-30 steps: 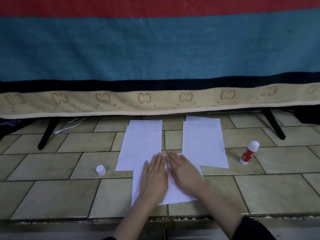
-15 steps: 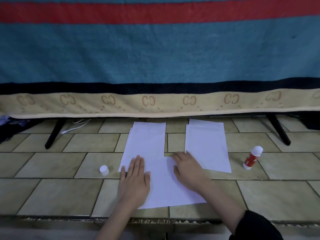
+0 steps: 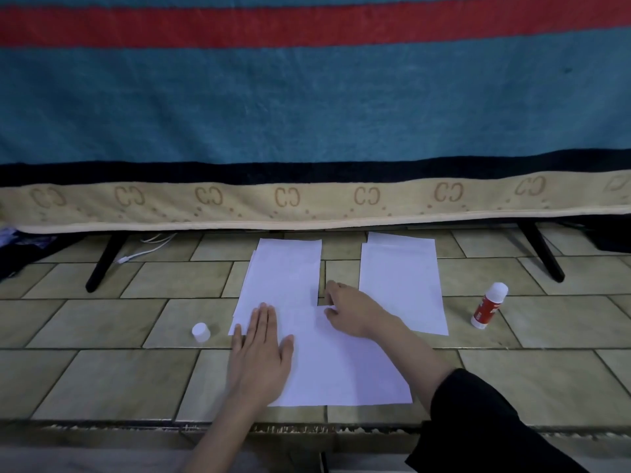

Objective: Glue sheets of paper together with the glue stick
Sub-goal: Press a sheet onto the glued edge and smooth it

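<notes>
A white sheet [image 3: 341, 367] lies on the tiled floor in front of me. My left hand [image 3: 261, 356] rests flat on its left edge, fingers straight. My right hand [image 3: 355, 310] is at the sheet's far right corner, fingers curled and pinching that corner. Behind it lie two stacks of white paper, the left stack [image 3: 285, 274] and the right stack [image 3: 401, 285]. A red and white glue stick [image 3: 488, 305] stands on the floor at the right, apart from both hands. Its white cap [image 3: 200, 332] sits on the floor to the left.
A striped blanket [image 3: 307, 114] hangs across the back, with black stand legs [image 3: 102, 264] [image 3: 543, 254] under it. A white cable [image 3: 143, 250] lies at the back left. A worn step edge [image 3: 307, 428] runs along the near side.
My left hand slid left across the sheet to its left edge. My right hand moved to the far right corner and curled its fingers onto it.
</notes>
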